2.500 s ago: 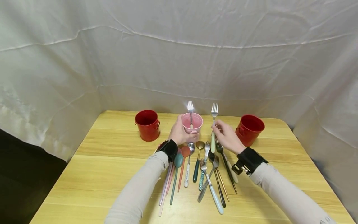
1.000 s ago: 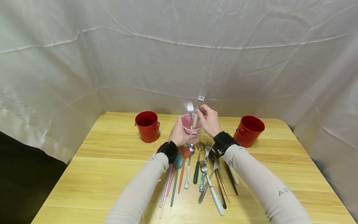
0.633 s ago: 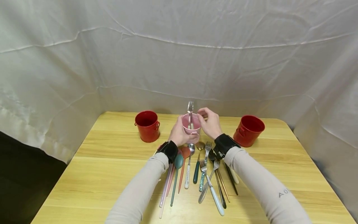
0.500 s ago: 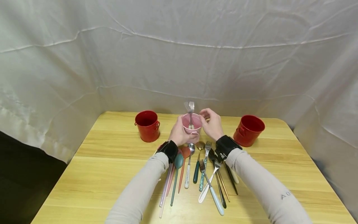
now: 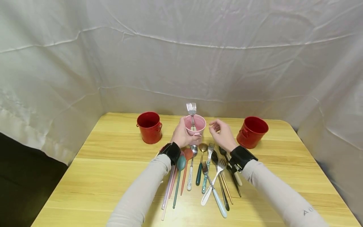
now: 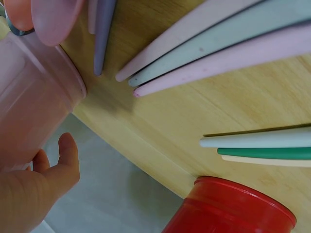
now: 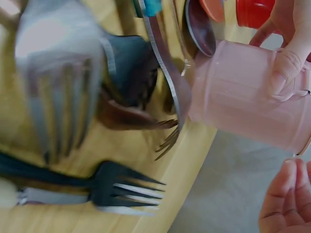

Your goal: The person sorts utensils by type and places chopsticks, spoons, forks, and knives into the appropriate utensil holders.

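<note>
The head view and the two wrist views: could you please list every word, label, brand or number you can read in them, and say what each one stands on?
"AO": pale letters on the right sleeve, cut off by the picture's edge.
Small dark marks on the white handle of the spoon: too small to read.
The pink cup, both red buckets and the wrist straps show no readable text. The wrist views show none.
</note>
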The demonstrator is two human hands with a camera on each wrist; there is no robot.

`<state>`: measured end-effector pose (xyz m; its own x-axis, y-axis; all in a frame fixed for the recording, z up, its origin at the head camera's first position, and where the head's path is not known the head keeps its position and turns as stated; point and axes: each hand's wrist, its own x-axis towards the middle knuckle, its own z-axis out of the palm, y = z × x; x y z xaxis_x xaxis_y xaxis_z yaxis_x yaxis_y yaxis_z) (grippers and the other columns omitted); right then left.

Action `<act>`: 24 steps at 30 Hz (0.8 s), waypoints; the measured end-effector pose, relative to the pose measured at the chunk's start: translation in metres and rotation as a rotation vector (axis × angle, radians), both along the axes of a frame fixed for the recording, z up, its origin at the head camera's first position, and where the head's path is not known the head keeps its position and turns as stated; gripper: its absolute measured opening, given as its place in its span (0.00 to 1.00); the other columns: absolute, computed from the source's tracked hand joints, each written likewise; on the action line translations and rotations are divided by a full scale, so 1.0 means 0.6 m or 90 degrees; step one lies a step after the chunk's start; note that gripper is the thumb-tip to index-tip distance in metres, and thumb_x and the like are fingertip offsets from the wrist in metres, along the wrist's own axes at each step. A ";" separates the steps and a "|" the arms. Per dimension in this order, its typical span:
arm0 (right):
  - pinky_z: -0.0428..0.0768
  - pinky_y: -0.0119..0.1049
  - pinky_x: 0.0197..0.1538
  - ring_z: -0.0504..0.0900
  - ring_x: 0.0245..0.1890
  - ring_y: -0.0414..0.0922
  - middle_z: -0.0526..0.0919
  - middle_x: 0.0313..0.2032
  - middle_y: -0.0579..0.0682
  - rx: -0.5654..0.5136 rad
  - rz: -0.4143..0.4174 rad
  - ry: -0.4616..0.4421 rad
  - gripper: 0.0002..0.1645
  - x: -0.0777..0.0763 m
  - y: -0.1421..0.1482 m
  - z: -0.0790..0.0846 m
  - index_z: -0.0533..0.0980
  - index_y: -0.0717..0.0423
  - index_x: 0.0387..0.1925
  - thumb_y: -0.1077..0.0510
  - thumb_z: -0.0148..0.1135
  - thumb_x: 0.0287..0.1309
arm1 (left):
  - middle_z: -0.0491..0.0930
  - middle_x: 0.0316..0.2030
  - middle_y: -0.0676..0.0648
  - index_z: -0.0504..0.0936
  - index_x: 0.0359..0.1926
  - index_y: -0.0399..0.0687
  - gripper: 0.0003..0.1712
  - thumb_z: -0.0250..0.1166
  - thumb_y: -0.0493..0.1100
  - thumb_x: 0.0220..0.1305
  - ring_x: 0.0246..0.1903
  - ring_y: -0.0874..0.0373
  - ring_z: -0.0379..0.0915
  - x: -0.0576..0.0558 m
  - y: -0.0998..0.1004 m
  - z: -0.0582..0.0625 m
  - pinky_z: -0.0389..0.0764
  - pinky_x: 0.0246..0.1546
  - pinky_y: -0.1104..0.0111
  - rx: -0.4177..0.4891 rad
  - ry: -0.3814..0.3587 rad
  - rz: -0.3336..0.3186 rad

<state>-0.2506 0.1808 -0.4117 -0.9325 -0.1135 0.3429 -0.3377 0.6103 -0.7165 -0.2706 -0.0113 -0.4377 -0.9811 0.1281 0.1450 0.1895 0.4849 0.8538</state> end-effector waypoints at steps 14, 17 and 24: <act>0.79 0.41 0.36 0.79 0.32 0.48 0.80 0.33 0.53 0.098 0.025 -0.105 0.13 0.056 0.058 -0.016 0.75 0.61 0.43 0.59 0.58 0.59 | 0.71 0.57 0.47 0.56 0.65 0.52 0.56 0.80 0.45 0.37 0.56 0.54 0.67 0.004 0.000 0.001 0.69 0.59 0.60 0.011 -0.015 -0.003; 0.78 0.40 0.34 0.80 0.30 0.47 0.80 0.31 0.51 0.121 0.019 -0.116 0.12 0.064 0.071 -0.025 0.75 0.59 0.42 0.58 0.60 0.57 | 0.71 0.57 0.47 0.56 0.66 0.52 0.56 0.80 0.45 0.37 0.57 0.55 0.67 0.005 -0.001 0.003 0.69 0.59 0.60 0.009 -0.018 -0.003; 0.77 0.36 0.29 0.79 0.28 0.44 0.79 0.29 0.50 0.169 0.032 -0.136 0.13 0.082 0.095 -0.036 0.75 0.62 0.42 0.60 0.61 0.55 | 0.71 0.57 0.47 0.56 0.65 0.51 0.56 0.80 0.45 0.37 0.57 0.54 0.67 0.002 -0.001 0.002 0.69 0.59 0.60 0.005 -0.016 0.000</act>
<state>-0.2014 0.2379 -0.4335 -0.9710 -0.2203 0.0926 -0.2316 0.7716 -0.5925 -0.2693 -0.0121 -0.4363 -0.9845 0.1274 0.1208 0.1676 0.4779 0.8623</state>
